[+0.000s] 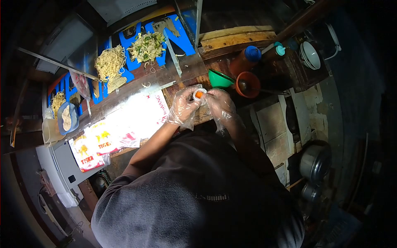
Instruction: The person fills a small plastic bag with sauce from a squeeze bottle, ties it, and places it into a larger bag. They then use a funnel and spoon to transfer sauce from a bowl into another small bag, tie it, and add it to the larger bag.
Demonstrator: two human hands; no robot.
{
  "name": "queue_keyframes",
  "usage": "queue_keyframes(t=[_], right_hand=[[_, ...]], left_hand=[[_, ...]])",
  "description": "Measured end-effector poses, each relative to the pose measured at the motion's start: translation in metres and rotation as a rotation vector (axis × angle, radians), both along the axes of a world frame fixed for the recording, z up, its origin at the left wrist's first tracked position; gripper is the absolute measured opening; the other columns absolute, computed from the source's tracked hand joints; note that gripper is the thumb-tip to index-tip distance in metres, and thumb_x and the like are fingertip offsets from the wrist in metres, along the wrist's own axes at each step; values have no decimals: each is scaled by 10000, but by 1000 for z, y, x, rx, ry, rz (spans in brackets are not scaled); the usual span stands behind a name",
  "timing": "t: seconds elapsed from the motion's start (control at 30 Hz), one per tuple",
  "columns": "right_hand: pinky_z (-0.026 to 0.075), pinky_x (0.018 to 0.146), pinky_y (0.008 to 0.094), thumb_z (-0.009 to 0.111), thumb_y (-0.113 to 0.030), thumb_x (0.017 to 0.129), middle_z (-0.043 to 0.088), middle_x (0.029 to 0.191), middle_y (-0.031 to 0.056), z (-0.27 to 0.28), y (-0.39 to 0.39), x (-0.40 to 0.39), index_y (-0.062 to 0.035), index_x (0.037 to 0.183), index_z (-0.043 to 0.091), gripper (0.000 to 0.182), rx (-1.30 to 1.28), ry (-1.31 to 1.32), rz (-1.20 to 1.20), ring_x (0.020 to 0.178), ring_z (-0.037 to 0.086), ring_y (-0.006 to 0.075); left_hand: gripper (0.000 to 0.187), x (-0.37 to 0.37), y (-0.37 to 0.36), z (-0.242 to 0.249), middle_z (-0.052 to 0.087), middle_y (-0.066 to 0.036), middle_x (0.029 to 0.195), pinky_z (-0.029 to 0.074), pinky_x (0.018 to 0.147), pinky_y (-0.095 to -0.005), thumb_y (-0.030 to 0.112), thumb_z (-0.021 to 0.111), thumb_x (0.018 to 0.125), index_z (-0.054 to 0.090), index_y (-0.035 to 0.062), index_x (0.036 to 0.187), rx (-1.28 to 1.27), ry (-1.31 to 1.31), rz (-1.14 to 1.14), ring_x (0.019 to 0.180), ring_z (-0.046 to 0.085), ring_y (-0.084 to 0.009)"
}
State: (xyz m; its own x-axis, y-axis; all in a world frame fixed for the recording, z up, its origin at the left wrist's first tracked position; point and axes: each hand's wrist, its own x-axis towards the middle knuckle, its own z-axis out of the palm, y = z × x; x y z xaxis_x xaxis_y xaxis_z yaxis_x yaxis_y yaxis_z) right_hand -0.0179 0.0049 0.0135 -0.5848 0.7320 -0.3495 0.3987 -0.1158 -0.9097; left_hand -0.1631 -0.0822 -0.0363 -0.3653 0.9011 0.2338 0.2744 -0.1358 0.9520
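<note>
A small round container with something orange in it is held up between my hands, over the counter's front edge. My left hand, in a clear plastic glove, has its fingers closed round the container's left side. Gloved the same way, my right hand touches the container's right rim with its fingers pressed together. Just behind my right hand are a green bowl and an orange-brown cup. White printed paper lies to the left of my left hand.
Noodle piles and noodles with greens sit on the raised shelf. A blue tub of pale powder and TIGER packets are at left. Blue-lidded container and white bowls stand at back right; metal pots are lower right.
</note>
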Motion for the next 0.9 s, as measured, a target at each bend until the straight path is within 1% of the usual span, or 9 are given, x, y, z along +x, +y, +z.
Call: queue_keyframes(t=[0.17, 0.23, 0.3, 0.37, 0.47, 0.57, 0.8, 0.87, 0.9], right_hand=[[461, 647, 312, 581, -180, 884, 617, 759, 81, -12, 2, -2, 25, 893, 641, 215, 26, 86, -33, 700, 576, 133], [453, 634, 280, 575, -162, 873, 611, 762, 46, 5, -2, -4, 4, 867, 649, 181, -217, 127, -119, 692, 561, 111], [441, 619, 267, 570, -159, 874, 600, 748, 30, 5, 3, -3, -8, 853, 649, 171, -252, 203, -78, 676, 550, 99], [430, 604, 253, 565, -156, 875, 589, 733, 14, 5, 6, -4, -21, 839, 650, 163, -286, 281, -37, 661, 539, 87], [414, 575, 246, 552, -156, 879, 575, 704, 13, 7, 8, -5, -26, 823, 646, 170, -331, 261, -73, 626, 525, 84], [398, 544, 244, 543, -154, 876, 559, 680, 9, 5, 9, -8, -24, 819, 645, 175, -319, 258, -96, 593, 510, 77], [395, 520, 250, 516, -155, 879, 551, 677, 9, 5, 9, -9, -19, 830, 642, 192, -260, 289, -106, 576, 503, 77], [397, 518, 249, 513, -149, 879, 552, 681, 10, 9, 7, -9, -19, 831, 643, 190, -246, 293, -126, 573, 503, 79], [395, 514, 246, 523, -147, 882, 553, 686, 9, 11, 7, -10, -19, 830, 640, 181, -230, 297, -123, 571, 501, 78]], left_hand=[[362, 1, -1, 8, 683, -156, 1030, 506, 851, -359, 144, 736, 797, 639, -15, 1106, -68, 45, 17, 934, 671, -267], [364, 1, -1, 13, 683, -154, 1025, 509, 840, -357, 147, 752, 792, 638, -18, 1096, -45, 54, 43, 915, 673, -261], [367, 4, -1, 14, 683, -152, 1020, 512, 829, -356, 150, 768, 788, 638, -21, 1085, -22, 63, 65, 896, 674, -256], [299, 7, -1, 9, 651, -98, 1035, 485, 895, -326, 53, 769, 784, 620, -10, 1035, -44, -207, 126, 983, 616, -173], [273, 1, 0, -22, 640, -84, 1032, 480, 899, -319, 27, 770, 782, 599, -3, 994, 18, -125, 198, 985, 605, -162], [247, 4, -1, -8, 645, -90, 1022, 476, 892, -310, 40, 772, 785, 595, -3, 952, 67, -64, 193, 970, 600, -152], [194, 7, -2, 14, 654, -95, 968, 475, 840, -302, 75, 771, 793, 646, -5, 918, 55, 38, 217, 913, 616, -173], [175, 8, -2, 19, 685, -149, 932, 486, 828, -355, 79, 757, 780, 682, -10, 911, 77, 21, 237, 886, 650, -256], [175, 8, -1, 16, 685, -149, 932, 486, 828, -355, 79, 757, 780, 682, -10, 911, 77, 20, 237, 886, 650, -256]])
